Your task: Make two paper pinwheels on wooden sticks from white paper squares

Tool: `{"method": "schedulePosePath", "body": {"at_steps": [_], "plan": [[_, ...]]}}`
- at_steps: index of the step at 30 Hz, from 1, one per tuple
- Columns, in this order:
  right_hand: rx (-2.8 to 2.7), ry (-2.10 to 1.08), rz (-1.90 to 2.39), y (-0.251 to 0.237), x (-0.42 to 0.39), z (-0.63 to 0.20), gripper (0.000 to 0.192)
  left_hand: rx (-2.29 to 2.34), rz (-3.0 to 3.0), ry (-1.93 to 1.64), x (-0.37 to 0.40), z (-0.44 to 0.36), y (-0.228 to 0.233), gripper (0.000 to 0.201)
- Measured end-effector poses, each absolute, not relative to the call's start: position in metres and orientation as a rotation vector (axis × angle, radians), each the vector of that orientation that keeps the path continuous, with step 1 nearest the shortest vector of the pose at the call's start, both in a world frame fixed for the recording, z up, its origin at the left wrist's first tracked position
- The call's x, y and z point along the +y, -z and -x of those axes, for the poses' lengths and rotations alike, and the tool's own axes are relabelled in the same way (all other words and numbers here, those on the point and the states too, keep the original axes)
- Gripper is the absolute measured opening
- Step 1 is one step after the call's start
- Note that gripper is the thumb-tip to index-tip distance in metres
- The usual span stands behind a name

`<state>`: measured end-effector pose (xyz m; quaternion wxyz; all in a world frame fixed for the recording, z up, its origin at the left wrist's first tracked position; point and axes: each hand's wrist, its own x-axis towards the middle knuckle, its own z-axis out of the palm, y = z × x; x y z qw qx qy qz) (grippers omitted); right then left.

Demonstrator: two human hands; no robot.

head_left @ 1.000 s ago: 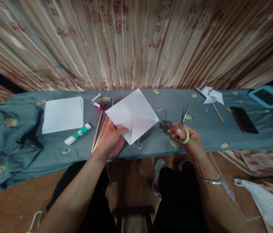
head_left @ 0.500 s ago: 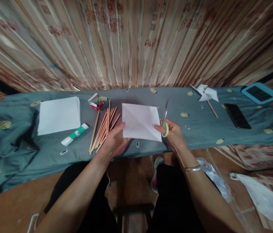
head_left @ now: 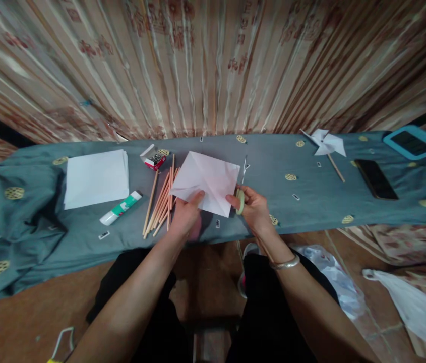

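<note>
Paper square point(head_left: 207, 181) tilted now, scissors point(head_left: 241, 189) nearer its right corner.

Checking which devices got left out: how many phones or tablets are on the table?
2. A black phone lies flat on the cloth at the right; a tablet in a blue case sits beyond it, at the far right corner.
</note>
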<state>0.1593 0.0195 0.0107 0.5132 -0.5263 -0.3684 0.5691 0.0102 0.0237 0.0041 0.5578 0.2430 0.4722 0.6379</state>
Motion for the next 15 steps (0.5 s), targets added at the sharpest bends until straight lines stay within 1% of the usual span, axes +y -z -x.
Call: {"method": "schedulePosePath", "body": {"at_steps": [5,9,12,15], "plan": [[-1.153,-1.683,1.231,-0.016,-0.001,-0.168,0.05,1.13,-0.698,-1.639,0.037,0.019,-0.004,0.051],[-1.354,-1.927,1.186,-0.017,-0.017,-0.175,0.051,1.203,-0.797,-1.676,0.039,0.03,-0.006,0.055],[-1.401,-1.995,1.173,-0.016,-0.02,-0.176,0.052,1.23,-0.823,-1.654,0.036,0.027,-0.009,0.058],[-1.399,-1.984,1.182,-0.015,-0.018,-0.176,0.051,1.211,-0.84,-1.624,0.033,0.021,-0.011,0.061]]}}
